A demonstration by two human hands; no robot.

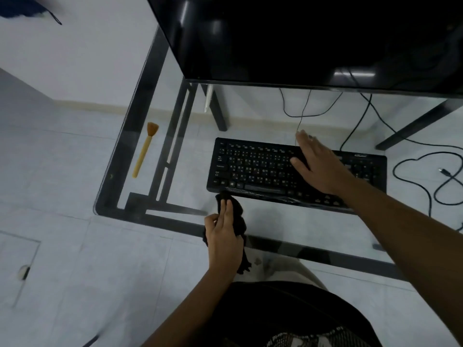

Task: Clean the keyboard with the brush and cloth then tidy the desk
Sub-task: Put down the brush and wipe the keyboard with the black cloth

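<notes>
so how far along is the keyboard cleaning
Brushing looks finished: the brush lies set aside on the glass desk, left of the keyboard. Wiping is in hand: the left hand grips the dark cloth at the keyboard's front edge while the right hand rests flat on the keys. How much is wiped can't be told. Tidying remains.

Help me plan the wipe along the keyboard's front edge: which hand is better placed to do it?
The left hand. It already grips the dark cloth right at the front edge of the keyboard. The right hand lies flat on the keys, empty, probably steadying it.
</notes>
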